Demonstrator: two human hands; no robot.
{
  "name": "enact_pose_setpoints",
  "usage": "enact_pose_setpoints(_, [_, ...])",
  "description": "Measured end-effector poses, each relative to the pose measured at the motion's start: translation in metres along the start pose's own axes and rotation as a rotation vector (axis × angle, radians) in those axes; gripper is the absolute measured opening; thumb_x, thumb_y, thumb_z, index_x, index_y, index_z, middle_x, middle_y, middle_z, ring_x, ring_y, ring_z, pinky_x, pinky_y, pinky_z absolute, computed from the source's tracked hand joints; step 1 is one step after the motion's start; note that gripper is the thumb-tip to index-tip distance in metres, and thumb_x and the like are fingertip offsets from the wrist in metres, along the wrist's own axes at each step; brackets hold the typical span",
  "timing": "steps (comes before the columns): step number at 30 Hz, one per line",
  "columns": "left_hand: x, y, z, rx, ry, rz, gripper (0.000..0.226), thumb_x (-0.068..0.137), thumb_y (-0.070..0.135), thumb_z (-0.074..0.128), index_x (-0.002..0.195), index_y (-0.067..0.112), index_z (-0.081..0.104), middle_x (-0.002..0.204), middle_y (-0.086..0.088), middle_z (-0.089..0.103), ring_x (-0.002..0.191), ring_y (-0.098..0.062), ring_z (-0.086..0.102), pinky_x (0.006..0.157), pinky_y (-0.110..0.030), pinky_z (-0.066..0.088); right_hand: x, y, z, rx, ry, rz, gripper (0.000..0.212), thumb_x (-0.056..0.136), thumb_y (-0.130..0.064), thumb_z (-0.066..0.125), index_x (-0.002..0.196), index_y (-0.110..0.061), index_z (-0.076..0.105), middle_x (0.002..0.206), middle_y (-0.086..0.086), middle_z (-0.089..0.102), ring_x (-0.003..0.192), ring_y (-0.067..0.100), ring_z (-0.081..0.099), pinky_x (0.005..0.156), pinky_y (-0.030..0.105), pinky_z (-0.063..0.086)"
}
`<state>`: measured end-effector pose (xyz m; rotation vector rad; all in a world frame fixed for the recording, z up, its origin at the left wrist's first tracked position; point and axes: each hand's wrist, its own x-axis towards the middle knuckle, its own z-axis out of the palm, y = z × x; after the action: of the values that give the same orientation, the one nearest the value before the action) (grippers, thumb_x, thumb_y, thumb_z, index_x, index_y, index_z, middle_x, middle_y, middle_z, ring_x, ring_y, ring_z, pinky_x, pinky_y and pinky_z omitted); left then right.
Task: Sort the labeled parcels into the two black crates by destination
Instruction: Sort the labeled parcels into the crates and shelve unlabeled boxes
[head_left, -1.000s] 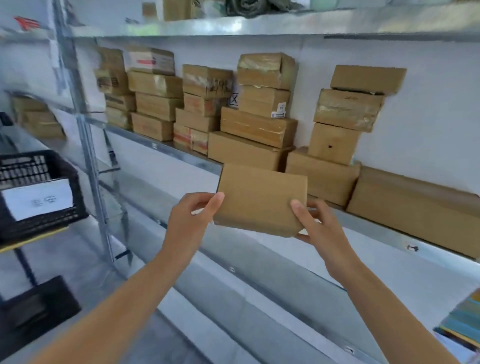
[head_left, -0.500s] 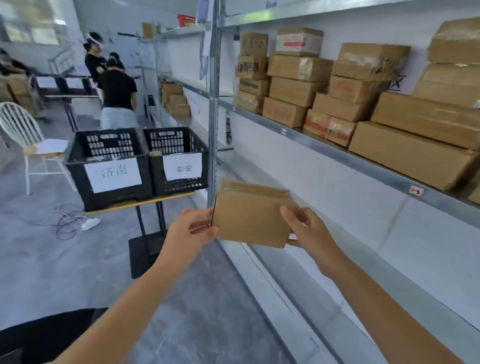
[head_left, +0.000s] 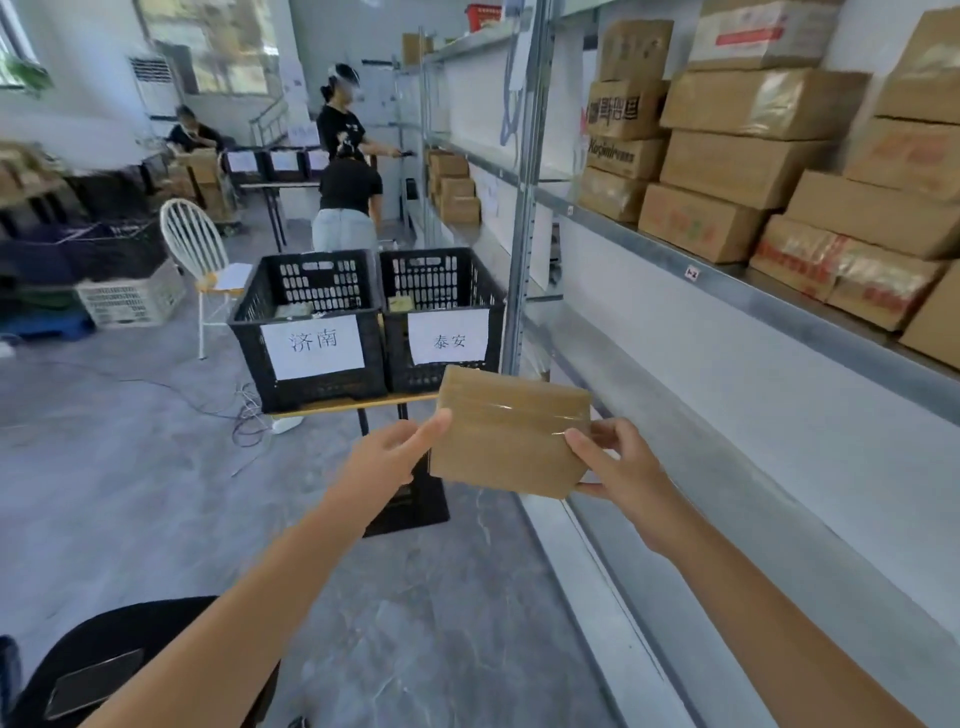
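Brown cardboard fills the middle of our view: a flat parcel (head_left: 511, 431) sealed with clear tape, held up in the air between our two hands. Our left hand (head_left: 387, 457) grips its left edge, thumb laid on the near face and fingers hidden behind. Our right hand (head_left: 621, 462) grips the right edge, thumb on the near face and fingers curled round beneath the corner.

Just beyond the parcel, the left crate (head_left: 317, 395) and the right crate (head_left: 415, 376) stand side by side on a yellow-edged surface (head_left: 332, 407). Each bears a white paper label (head_left: 311, 345) on its near wall. From where we look, the parcel's top edge overlaps the right crate's lower right corner.

Along the right runs a metal shelf (head_left: 727, 280) stacked with cardboard boxes (head_left: 727, 166). Far to the left, a white chair (head_left: 192, 239) stands on the grey floor (head_left: 130, 467).
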<state>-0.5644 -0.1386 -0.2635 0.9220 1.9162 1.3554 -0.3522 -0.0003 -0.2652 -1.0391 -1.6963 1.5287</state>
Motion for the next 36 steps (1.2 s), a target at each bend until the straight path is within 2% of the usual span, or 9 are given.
enact_pose_setpoints(5, [0.04, 0.018, 0.009, -0.013, 0.169, 0.014, 0.03, 0.091, 0.051, 0.057, 0.098, 0.025, 0.07, 0.103, 0.005, 0.068, 0.099, -0.011, 0.063, 0.085, -0.024, 0.052, 0.059, 0.003, -0.006, -0.073, -0.162, -0.077, 0.051, 0.09, -0.026, 0.07, 0.133, -0.026, 0.043, 0.119, -0.004, 0.057, 0.106, 0.012, 0.062, 0.083, 0.034, 0.06])
enact_pose_setpoints(8, [0.058, 0.014, 0.012, 0.004, 0.179, 0.044, 0.025, 0.094, 0.042, 0.058, 0.104, 0.023, 0.07, 0.107, 0.006, 0.069, 0.103, -0.013, 0.064, 0.092, -0.029, 0.053, 0.092, 0.004, -0.006, -0.068, -0.196, -0.098, 0.048, 0.09, -0.025, 0.07, 0.131, -0.028, 0.044, 0.12, -0.007, 0.054, 0.106, 0.01, 0.061, 0.087, 0.039, 0.059])
enact_pose_setpoints(11, [0.069, 0.005, 0.011, 0.021, 0.15, 0.058, 0.021, 0.097, 0.031, 0.056, 0.113, 0.022, 0.067, 0.113, 0.006, 0.068, 0.107, -0.01, 0.063, 0.095, -0.027, 0.049, 0.116, 0.003, 0.001, 0.015, -0.169, -0.055, 0.028, 0.094, -0.043, 0.059, 0.116, -0.028, 0.048, 0.119, -0.004, 0.053, 0.105, 0.01, 0.061, 0.082, 0.039, 0.06])
enact_pose_setpoints(15, [0.086, -0.014, 0.005, -0.042, 0.124, 0.087, 0.027, 0.097, 0.02, 0.059, 0.122, 0.027, 0.063, 0.122, 0.009, 0.066, 0.116, -0.011, 0.061, 0.104, -0.036, 0.045, 0.147, 0.004, 0.015, 0.02, -0.094, -0.035, 0.055, 0.08, -0.069, 0.056, 0.102, -0.02, 0.054, 0.11, 0.002, 0.064, 0.102, 0.019, 0.066, 0.086, 0.047, 0.058])
enact_pose_setpoints(19, [0.111, -0.024, -0.012, -0.131, 0.13, 0.059, 0.036, 0.091, 0.037, 0.062, 0.127, 0.032, 0.059, 0.122, 0.013, 0.066, 0.116, -0.006, 0.061, 0.105, -0.035, 0.044, 0.177, 0.002, 0.041, -0.022, -0.08, -0.073, 0.03, 0.088, -0.045, 0.067, 0.099, -0.018, 0.058, 0.104, 0.001, 0.065, 0.096, 0.019, 0.068, 0.084, 0.049, 0.058])
enact_pose_setpoints(22, [0.134, -0.026, -0.032, -0.237, 0.165, -0.001, 0.053, 0.08, 0.058, 0.06, 0.124, 0.027, 0.061, 0.121, 0.002, 0.065, 0.111, -0.011, 0.064, 0.097, -0.036, 0.053, 0.198, -0.002, 0.069, -0.079, -0.131, -0.112, 0.027, 0.088, -0.042, 0.068, 0.099, -0.02, 0.057, 0.104, 0.0, 0.066, 0.098, 0.02, 0.068, 0.084, 0.046, 0.059])
enact_pose_setpoints(25, [0.165, -0.027, -0.061, -0.34, 0.203, -0.048, 0.063, 0.078, 0.062, 0.054, 0.119, 0.015, 0.06, 0.12, -0.003, 0.062, 0.111, -0.016, 0.062, 0.09, -0.04, 0.057, 0.222, -0.006, 0.101, -0.128, -0.142, -0.133, 0.026, 0.09, -0.041, 0.066, 0.101, -0.021, 0.056, 0.106, -0.002, 0.067, 0.1, 0.015, 0.066, 0.088, 0.042, 0.057])
enact_pose_setpoints(32, [0.237, -0.041, -0.137, -0.466, 0.218, -0.135, 0.033, 0.088, 0.037, 0.066, 0.086, 0.009, 0.05, 0.112, -0.012, 0.069, 0.098, -0.024, 0.069, 0.081, -0.044, 0.06, 0.28, -0.025, 0.182, -0.193, -0.117, -0.217, 0.017, 0.095, -0.032, 0.061, 0.108, -0.022, 0.057, 0.106, -0.012, 0.064, 0.1, -0.001, 0.06, 0.074, 0.015, 0.047])
enact_pose_setpoints(36, [0.267, -0.053, -0.169, -0.493, 0.175, -0.182, 0.041, 0.083, 0.034, 0.073, 0.104, 0.008, 0.049, 0.113, -0.014, 0.068, 0.094, -0.026, 0.072, 0.081, -0.047, 0.06, 0.313, -0.029, 0.224, -0.175, -0.079, -0.237, 0.023, 0.097, -0.028, 0.058, 0.118, -0.018, 0.06, 0.11, -0.009, 0.065, 0.106, 0.005, 0.061, 0.072, 0.011, 0.05])
